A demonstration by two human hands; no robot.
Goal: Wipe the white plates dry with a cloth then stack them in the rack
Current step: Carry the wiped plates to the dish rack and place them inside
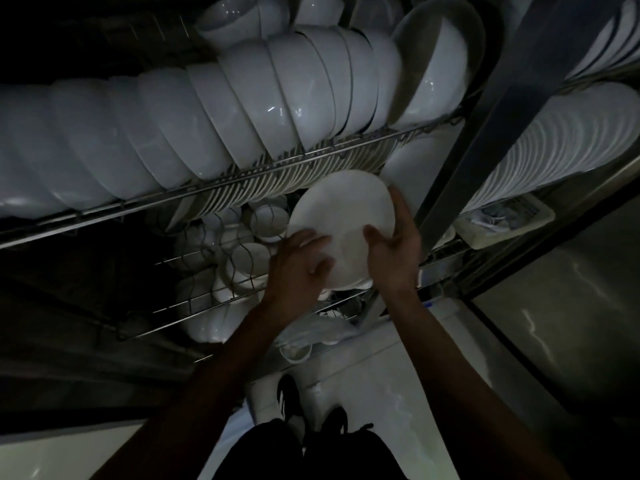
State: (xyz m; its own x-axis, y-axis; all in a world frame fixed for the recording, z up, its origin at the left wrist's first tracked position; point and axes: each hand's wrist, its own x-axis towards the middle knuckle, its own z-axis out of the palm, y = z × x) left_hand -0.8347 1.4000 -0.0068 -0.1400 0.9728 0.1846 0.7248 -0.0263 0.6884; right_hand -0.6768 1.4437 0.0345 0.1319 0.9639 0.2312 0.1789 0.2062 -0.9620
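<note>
A white plate (341, 211) is held up in front of the wire rack (263, 176), just below its upper shelf rail. My right hand (393, 242) grips the plate's right edge, thumb on its face and fingers behind the rim. My left hand (299, 263) lies over the plate's lower left part with its fingers curled against the face. I see no cloth. Behind the plate, thin white plates (249, 192) stand on edge in the rack's slots.
A long row of white bowls (214, 109) fills the upper shelf. Small cups (242, 251) sit on the lower wire shelf. A grey upright post (460, 147) stands right of the plate, with ribbed plates (561, 147) beyond it. A steel surface (561, 306) lies at right.
</note>
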